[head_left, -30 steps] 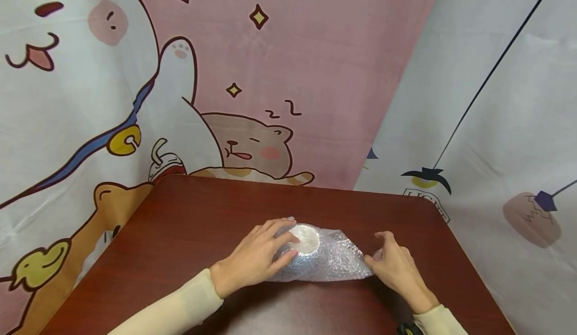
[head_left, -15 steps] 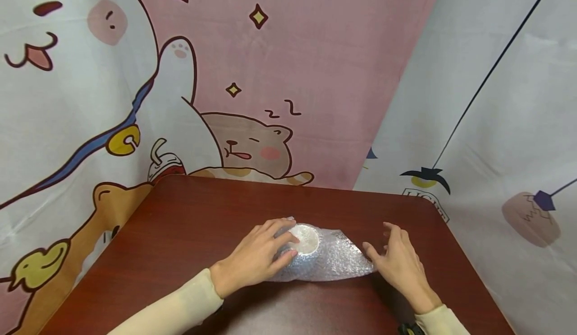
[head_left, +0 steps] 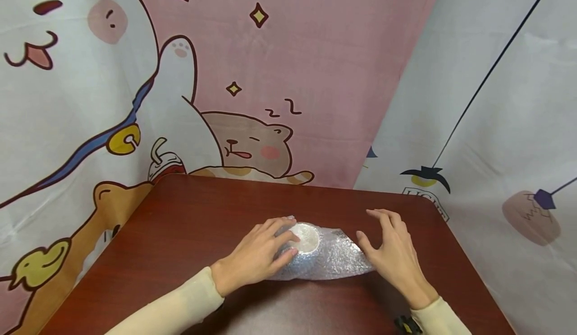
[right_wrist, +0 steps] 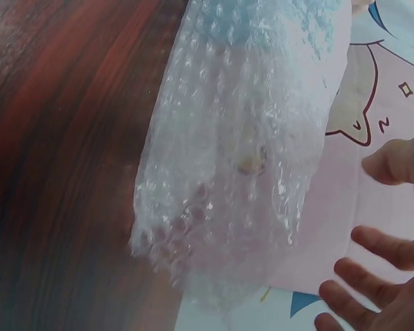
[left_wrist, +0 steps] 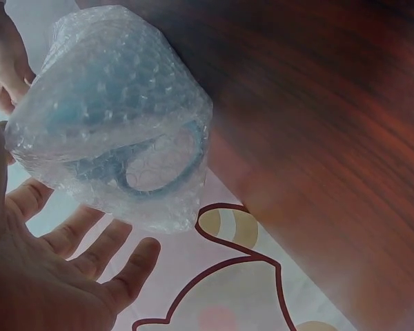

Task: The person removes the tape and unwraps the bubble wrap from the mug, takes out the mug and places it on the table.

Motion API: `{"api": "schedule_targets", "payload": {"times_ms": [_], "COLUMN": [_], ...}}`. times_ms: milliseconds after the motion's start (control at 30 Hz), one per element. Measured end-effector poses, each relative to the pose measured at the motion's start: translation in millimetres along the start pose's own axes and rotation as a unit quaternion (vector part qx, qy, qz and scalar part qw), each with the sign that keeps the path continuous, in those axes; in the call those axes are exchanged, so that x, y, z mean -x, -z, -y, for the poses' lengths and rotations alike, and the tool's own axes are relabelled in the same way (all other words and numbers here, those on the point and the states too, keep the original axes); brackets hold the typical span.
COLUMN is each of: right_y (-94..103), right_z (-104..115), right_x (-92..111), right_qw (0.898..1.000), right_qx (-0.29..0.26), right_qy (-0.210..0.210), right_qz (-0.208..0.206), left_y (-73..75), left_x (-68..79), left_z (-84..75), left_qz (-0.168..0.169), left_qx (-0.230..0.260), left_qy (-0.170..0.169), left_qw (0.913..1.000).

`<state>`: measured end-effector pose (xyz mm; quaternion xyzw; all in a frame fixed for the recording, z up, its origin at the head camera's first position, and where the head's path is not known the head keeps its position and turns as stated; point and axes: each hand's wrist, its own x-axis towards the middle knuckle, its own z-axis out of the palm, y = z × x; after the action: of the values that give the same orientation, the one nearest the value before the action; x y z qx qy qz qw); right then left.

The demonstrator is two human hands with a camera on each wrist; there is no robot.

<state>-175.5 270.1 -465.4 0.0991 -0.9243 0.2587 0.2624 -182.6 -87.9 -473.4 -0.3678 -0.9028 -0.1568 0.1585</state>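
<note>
A light blue mug (head_left: 306, 239) sits wrapped in bubble wrap (head_left: 344, 260) on the table, its white round end facing up in the head view. Through the wrap, its handle (left_wrist: 169, 176) shows in the left wrist view. My left hand (head_left: 254, 252) rests on the mug's left side and top with spread fingers, some tips hidden behind the wrap in the left wrist view. Beside the wrap's loose right end, my right hand (head_left: 396, 255) holds nothing. Its fingers and thumb (right_wrist: 393, 162) are spread apart in the right wrist view.
The dark red wooden table (head_left: 216, 202) reaches back to a cloth backdrop (head_left: 333, 74) printed with cartoon animals. Its rounded far corners and right edge show in the head view. A dark band (head_left: 407, 325) is at the right wrist.
My right hand has let go of the wrap's right end, its fingers spreading and moving up and away. The left hand and the mug have stayed in place.
</note>
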Motion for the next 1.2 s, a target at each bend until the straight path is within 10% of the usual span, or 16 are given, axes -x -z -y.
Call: {"api": "schedule_targets", "payload": {"times_ms": [533,1200], "right_y": [-20.4,-45.9], "right_z": [26,43], "right_x": [-5,-4], "right_qw": [0.986,0.958], "right_qx": [-0.047,-0.014], "right_qy": [0.149,0.236], "right_qz": [0.061,0.163], "left_y": [-0.4,0.9], "left_x": [0.6,-0.5], "left_z": [-1.1,-2.2], "left_qz": [-0.002,0.003], "left_qx": [0.006,0.001], "left_qy": [0.003,0.001], "left_qw": [1.0,1.0]}}
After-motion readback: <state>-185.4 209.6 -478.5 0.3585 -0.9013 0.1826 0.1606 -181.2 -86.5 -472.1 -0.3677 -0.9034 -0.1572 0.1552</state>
